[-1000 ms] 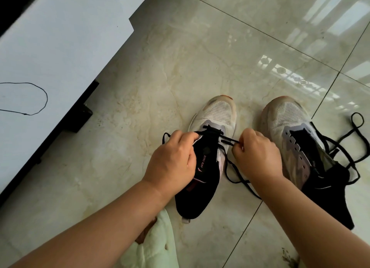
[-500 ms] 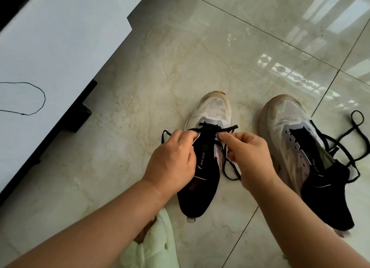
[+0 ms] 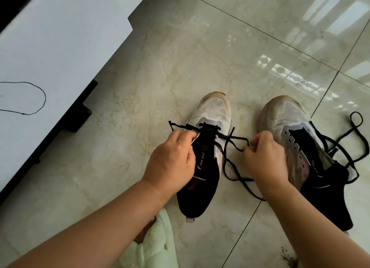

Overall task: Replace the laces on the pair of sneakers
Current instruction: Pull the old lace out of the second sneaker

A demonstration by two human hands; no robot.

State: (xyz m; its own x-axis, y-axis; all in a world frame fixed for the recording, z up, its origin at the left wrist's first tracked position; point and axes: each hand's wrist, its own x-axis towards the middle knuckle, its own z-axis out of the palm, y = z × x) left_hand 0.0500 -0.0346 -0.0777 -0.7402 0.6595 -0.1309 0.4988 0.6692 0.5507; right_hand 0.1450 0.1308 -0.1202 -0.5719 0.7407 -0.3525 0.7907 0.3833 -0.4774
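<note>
Left sneaker (image 3: 208, 147) on floor: black lace (image 3: 230, 139) through front eyelets only. Left hand (image 3: 172, 163) grips its eyelet edge; right hand (image 3: 266, 157) pinches lace. Right sneaker (image 3: 296, 139) unlaced, loose lace (image 3: 348, 145) beside it.

Single head-worn view, steeply downward, close over tiled floor (image 3: 140, 107) and forearms.

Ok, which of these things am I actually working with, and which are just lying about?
In the job: left sneaker; its lace, pinched by left hand and right hand; right sneaker; loose lace.
Lying about: white table; thread; green slipper.
</note>
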